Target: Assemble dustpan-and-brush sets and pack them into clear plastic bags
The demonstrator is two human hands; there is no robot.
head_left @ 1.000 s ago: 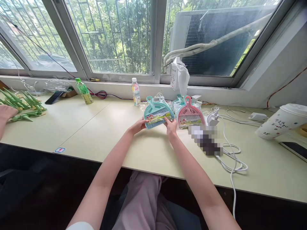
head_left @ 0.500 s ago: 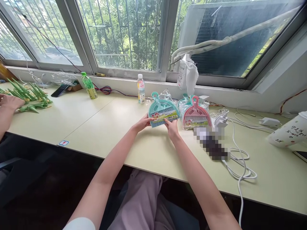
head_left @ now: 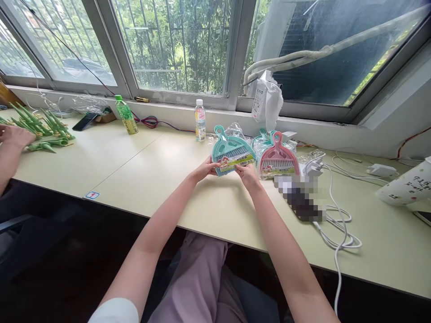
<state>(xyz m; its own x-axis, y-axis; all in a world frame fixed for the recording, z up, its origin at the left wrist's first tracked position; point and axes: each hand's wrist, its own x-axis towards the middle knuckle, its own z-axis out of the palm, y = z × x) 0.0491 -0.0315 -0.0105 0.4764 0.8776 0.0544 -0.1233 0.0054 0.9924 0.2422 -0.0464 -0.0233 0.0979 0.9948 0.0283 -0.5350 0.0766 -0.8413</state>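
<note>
A teal dustpan and brush set [head_left: 232, 150] in clear wrap, with a printed label across it, is held up over the table between both hands. At its lower left edge, my left hand [head_left: 204, 170] grips it with the thumb on the front. My right hand [head_left: 248, 175] pinches the lower right part, thumb on the label. Just to the right, a pink dustpan set [head_left: 279, 157] in clear wrap rests on the table, with another teal one [head_left: 263, 135] partly hidden behind it.
Two bottles, one green [head_left: 126, 115] and one clear [head_left: 200, 121], stand near the window. A blurred dark object [head_left: 301, 202], white cables [head_left: 340, 242] and a white cup [head_left: 407, 184] are at right. Another person's hand [head_left: 16, 136] touches green stalks [head_left: 50, 128] at far left.
The view has shifted slightly. My right hand has slid a little to the right along the label, and the teal set stays in both hands.
</note>
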